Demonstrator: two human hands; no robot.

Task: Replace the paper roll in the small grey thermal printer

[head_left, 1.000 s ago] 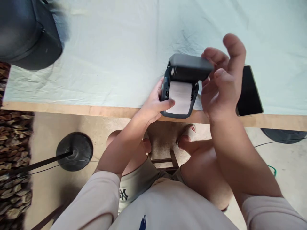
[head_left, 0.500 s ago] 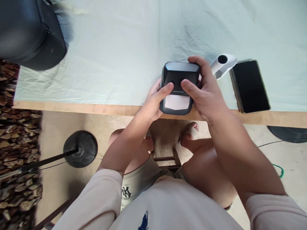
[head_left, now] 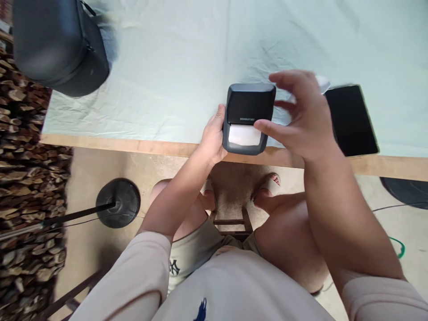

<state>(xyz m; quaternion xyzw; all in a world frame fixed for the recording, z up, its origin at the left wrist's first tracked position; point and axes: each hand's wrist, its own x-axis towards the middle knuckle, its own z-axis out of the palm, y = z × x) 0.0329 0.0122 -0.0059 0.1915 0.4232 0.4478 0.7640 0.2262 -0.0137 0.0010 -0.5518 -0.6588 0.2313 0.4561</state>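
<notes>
Resting in the left grip (head_left: 213, 137), the dark printer (head_left: 250, 106) lies face-up.

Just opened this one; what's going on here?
A person's left hand holds a small dark printer, its lid down and white paper showing, over the near edge of the table. The open right hand has its thumb over the printer's right side; whether it touches is unclear. A black-screened device lies to the right, a black case sits at the left.
</notes>
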